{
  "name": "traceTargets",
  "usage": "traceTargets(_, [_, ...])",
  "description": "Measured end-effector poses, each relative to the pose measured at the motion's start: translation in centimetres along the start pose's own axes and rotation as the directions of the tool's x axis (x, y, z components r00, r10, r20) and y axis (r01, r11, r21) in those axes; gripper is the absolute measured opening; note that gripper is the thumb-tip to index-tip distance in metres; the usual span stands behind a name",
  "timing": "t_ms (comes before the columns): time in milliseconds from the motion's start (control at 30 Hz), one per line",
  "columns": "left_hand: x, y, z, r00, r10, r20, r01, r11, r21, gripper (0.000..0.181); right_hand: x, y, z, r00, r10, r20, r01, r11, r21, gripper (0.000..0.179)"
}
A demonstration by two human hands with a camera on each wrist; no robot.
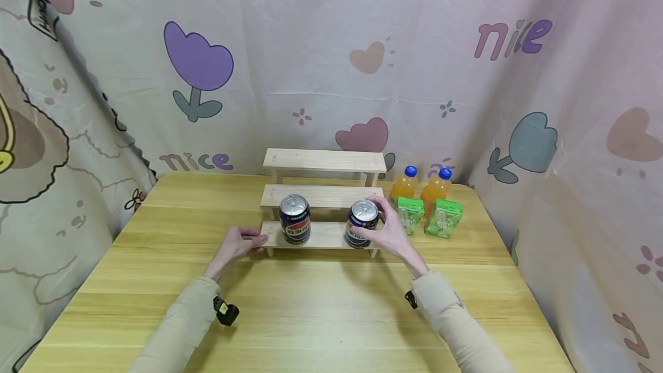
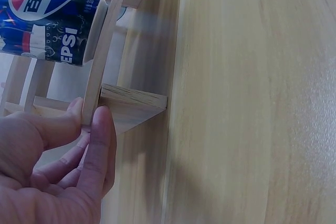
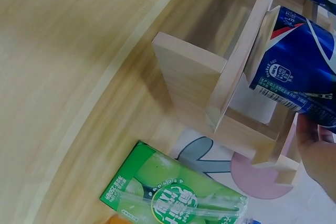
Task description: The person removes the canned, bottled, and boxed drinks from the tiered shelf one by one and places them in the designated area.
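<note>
A small three-step wooden shelf [image 1: 323,235] stands on the table, with two dark blue Pepsi cans on its lowest step. The left hand [image 1: 239,246] pinches the left end of that step; in the left wrist view its thumb [image 2: 62,124] lies on one face of the board and the fingers on the other. Beside it, the left can [image 1: 295,219] stands upright, untouched. Around the right can [image 1: 357,237], near the step's right end, the right hand [image 1: 389,233] curls thumb and fingers. In the right wrist view that can's base [image 3: 262,45] meets the board.
Right of the shelf stand two orange juice bottles [image 1: 403,185] with blue caps. In front of them are two green juice cartons [image 1: 444,219]. A patterned curtain [image 1: 311,45] hangs behind the wooden table [image 1: 331,315] and along its sides.
</note>
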State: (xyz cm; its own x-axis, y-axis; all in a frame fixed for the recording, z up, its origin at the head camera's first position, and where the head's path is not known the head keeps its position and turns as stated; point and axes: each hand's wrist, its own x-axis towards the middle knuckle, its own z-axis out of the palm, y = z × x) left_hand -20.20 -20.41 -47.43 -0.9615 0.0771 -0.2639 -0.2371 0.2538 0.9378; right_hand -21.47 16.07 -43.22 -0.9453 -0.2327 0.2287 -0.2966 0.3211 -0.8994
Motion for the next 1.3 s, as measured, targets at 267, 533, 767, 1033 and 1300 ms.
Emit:
traceTargets(267, [0.1,-0.1,-0.1,1.0,0.015,0.001,-0.015,1.0,-0.002,0.039,0.1,0.0,0.0,1.0,-0.005,-0.014,0.005,1.0,0.008,0.069])
traceTargets(533, [-0.2,-0.2,-0.5,0.999,0.051,0.018,-0.05,0.998,-0.04,0.042,-0.2,0.2,-0.4,0.999,0.001,-0.037,0.001,0.999,0.036,0.068])
traceTargets(767, [-0.1,0.0,0.0,1.0,-0.006,-0.017,0.007,1.0,0.03,0.041,-1.2,-0.2,-2.3,0.995,-0.002,-0.096,0.006,0.999,0.044,0.07])
traceTargets(1033, [-0.1,-0.1,0.0,1.0,0.001,-0.01,-0.001,1.0,0.018,0.041,-2.9,1.0,-5.9,0.985,0.045,-0.168,-0.035,0.998,0.061,0.071])
traceTargets(1300, [-0.2,0.1,-0.1,1.0,-0.008,-0.01,0.008,1.0,0.008,0.044,-4.9,2.6,-9.7,0.963,0.131,-0.235,-0.115,0.99,0.081,0.074])
